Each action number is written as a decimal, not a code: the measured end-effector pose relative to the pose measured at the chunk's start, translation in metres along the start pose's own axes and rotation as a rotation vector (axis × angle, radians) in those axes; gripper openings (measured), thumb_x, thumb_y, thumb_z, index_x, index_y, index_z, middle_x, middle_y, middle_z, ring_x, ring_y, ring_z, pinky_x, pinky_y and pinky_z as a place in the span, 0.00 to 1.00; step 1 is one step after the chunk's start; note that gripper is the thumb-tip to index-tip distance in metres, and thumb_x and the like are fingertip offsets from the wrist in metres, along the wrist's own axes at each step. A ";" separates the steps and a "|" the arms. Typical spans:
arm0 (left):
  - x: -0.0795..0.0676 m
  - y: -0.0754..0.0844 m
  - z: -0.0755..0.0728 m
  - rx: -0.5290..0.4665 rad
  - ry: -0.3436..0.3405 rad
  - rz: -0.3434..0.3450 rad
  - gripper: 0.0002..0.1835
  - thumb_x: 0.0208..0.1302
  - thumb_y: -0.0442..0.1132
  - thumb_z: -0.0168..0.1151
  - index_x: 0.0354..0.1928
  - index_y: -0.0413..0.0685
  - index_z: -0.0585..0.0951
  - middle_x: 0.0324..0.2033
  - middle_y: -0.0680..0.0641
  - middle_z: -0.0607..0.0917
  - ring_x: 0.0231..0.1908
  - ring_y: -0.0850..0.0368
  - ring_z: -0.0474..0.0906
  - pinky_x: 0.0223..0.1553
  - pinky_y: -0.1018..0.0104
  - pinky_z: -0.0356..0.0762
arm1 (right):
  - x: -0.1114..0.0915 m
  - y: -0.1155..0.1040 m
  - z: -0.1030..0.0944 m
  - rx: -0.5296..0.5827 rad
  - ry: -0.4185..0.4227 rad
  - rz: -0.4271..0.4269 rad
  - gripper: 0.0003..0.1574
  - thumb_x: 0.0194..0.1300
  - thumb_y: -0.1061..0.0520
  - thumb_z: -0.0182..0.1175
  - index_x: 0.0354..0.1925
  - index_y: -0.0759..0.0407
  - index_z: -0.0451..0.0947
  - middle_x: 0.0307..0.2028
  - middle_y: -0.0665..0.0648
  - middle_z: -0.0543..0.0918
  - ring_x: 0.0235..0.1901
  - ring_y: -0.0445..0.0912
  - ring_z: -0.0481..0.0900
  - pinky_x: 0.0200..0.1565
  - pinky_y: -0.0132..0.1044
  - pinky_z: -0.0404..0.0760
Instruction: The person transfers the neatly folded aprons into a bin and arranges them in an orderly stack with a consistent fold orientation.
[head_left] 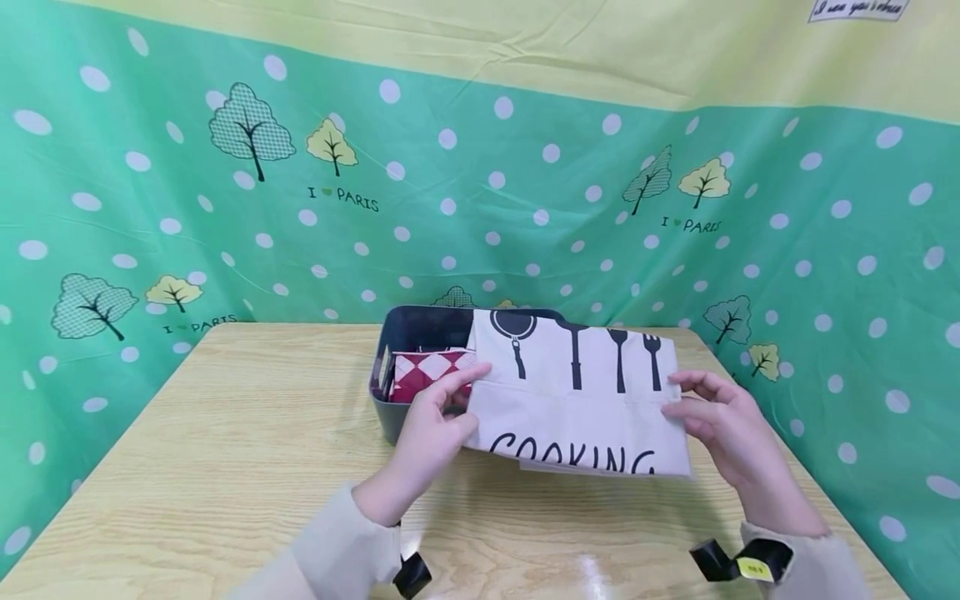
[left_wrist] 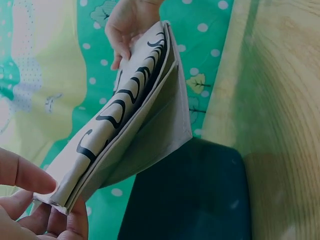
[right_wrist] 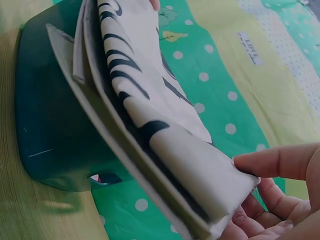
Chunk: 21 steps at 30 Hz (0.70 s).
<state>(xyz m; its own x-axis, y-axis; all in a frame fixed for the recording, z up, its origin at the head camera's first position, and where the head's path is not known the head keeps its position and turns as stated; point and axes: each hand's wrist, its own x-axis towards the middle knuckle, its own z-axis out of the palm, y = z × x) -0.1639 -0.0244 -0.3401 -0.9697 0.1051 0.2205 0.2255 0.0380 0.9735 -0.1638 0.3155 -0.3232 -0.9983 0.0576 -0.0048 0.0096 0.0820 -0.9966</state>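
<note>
A folded white apron (head_left: 570,417), printed with black kitchen utensils and the word COOKING, is held up between both hands. My left hand (head_left: 431,421) pinches its left edge, thumb on the printed face and fingers behind, as the left wrist view shows. At the opposite edge, my right hand (head_left: 720,417) pinches the cloth the same way. Several folded layers (right_wrist: 145,175) hang together along the lower side. Behind the apron stands a dark grey-blue plastic bin (head_left: 386,408), its right part hidden. A red-and-white checked cloth (head_left: 427,371) lies inside the bin's left end.
The bin stands on a light wood-grain table (head_left: 247,450), towards its back edge. A green polka-dot curtain (head_left: 465,167) with tree prints hangs behind and along the sides. Black straps (head_left: 761,558) are worn at both wrists.
</note>
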 end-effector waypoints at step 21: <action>0.015 0.010 -0.037 0.195 0.000 -0.034 0.23 0.58 0.27 0.64 0.58 0.42 0.81 0.37 0.44 0.77 0.33 0.56 0.70 0.33 0.74 0.71 | 0.017 -0.023 0.030 -0.328 -0.062 -0.045 0.30 0.68 0.56 0.63 0.63 0.68 0.70 0.55 0.55 0.73 0.44 0.35 0.78 0.46 0.26 0.81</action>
<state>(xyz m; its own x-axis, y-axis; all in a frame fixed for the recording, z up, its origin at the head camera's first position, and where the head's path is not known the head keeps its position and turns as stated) -0.1795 -0.0593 -0.3248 -0.9772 0.1001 0.1875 0.2062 0.2335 0.9502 -0.1827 0.2846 -0.3025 -0.9996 -0.0127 0.0236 -0.0267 0.3998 -0.9162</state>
